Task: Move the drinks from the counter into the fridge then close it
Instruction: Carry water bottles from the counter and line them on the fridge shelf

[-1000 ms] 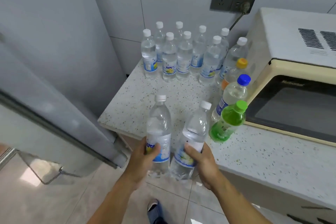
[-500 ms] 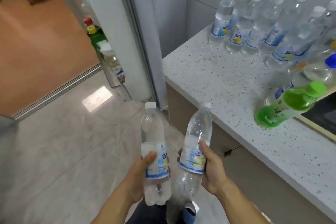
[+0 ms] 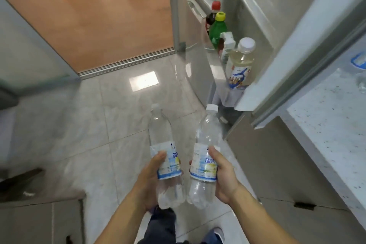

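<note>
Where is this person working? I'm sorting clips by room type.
Most likely a home kitchen: an open fridge door with drinks standing in its shelf, a speckled stone counter beside it, and a tiled floor.

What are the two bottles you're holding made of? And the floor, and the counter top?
The bottle in the left hand and the bottle in the right hand look like thin clear plastic: see-through, ribbed, with glossy printed labels. The floor looks like polished tile: grout lines and a bright reflected light patch. The counter top seems speckled stone or composite, fairly smooth; which one is unclear.
</note>
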`<state>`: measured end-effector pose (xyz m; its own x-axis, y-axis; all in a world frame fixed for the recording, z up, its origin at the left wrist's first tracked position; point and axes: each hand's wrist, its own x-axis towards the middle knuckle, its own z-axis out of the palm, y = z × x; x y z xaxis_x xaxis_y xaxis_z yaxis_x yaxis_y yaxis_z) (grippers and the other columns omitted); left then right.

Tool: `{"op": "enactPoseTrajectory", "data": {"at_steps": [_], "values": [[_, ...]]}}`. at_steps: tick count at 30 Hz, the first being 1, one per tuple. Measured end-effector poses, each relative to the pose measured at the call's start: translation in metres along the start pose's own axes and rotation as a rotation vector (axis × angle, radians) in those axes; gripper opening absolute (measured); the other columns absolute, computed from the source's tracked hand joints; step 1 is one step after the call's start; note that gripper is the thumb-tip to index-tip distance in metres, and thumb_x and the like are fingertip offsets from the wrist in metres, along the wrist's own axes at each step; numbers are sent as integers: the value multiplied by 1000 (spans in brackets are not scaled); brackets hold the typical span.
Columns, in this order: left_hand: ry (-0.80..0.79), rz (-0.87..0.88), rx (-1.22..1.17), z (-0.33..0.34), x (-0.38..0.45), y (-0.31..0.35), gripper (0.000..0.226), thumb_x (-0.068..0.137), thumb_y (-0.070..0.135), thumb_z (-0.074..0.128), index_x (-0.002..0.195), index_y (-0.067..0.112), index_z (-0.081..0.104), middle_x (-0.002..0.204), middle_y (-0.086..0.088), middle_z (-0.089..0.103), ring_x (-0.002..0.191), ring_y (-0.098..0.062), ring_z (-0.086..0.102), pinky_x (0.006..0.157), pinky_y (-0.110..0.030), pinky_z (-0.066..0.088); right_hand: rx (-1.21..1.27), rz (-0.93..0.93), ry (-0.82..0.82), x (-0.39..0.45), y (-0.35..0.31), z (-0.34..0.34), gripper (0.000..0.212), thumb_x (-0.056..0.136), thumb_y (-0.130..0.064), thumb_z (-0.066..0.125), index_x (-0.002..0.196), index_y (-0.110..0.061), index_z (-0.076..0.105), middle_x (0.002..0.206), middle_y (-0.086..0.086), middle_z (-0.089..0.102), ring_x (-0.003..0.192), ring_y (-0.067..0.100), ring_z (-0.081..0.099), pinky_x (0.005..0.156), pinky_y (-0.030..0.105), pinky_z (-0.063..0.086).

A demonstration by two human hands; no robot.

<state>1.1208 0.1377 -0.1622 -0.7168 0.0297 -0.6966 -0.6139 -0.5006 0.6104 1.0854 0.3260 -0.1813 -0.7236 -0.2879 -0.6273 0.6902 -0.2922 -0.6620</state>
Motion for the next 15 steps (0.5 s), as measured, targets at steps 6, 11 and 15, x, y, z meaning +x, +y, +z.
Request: {"op": "enactPoseTrajectory", "data": {"at_steps": [6,11,15], "values": [[6,116,13,-83,12,84,40,79,44,67,101,12,75,100,-18,74,84,-31,74,64,-36,59,-101,11,-72,62,-10,115,63,51,-64,80,92,-16,81,97,17,76,83,27,75,69,33,59],[56,167,15,-132,30,150,45,74,50,72,100,13,75,96,-14,76,81,-26,74,63,-34,59,-145,-8,-103,109,-25,192,46,76,-56,63,94,-19,81,100,16,76,86,26,74,73,34,60],[36,195,-35,-156,59,189,49,78,48,63,112,13,65,93,-11,75,80,-24,74,64,-34,59,-128,-21,-112,146,-42,225,43,78,-54,62,94,-18,81,97,16,75,85,26,73,77,37,59]]}}
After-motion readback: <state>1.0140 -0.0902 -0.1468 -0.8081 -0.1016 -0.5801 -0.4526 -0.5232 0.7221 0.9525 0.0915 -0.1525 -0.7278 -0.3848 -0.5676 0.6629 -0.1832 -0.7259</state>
